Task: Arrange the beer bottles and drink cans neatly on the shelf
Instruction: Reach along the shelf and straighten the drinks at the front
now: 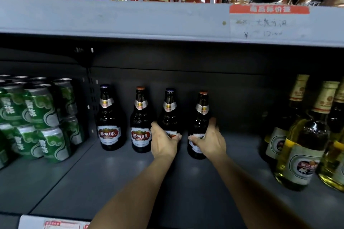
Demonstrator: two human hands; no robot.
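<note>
Four dark beer bottles stand upright in a row toward the back of the shelf (115, 176), their long axes vertical, labels facing me. I have the third bottle (169, 115) in my left hand (162, 142) and the fourth bottle (202, 117) in my right hand (211, 142). Each grip is wrapped round the lower body at label height, thumbs toward the gap between the two bottles, fingers curled behind the glass where I cannot see them. So each bottle lies straight ahead of its own grip, already inside it, with neck and cap rising clear above my knuckles.

The first bottle (109, 119) and second bottle (141, 121) stand free to the left, the second just beside my left hand. The fourth bottle sits a little nearer to me than the others, so the row runs slightly slanted. I judge the next move turns on that: sliding the right-hand bottle back and leftward to bring it level and even out the gaps, keeping both upright so they do not knock together.

Further out, stacked green cans (37, 117) fill the left side, and pale yellow bottles (305, 145) crowd the right, well apart from my right hand.
</note>
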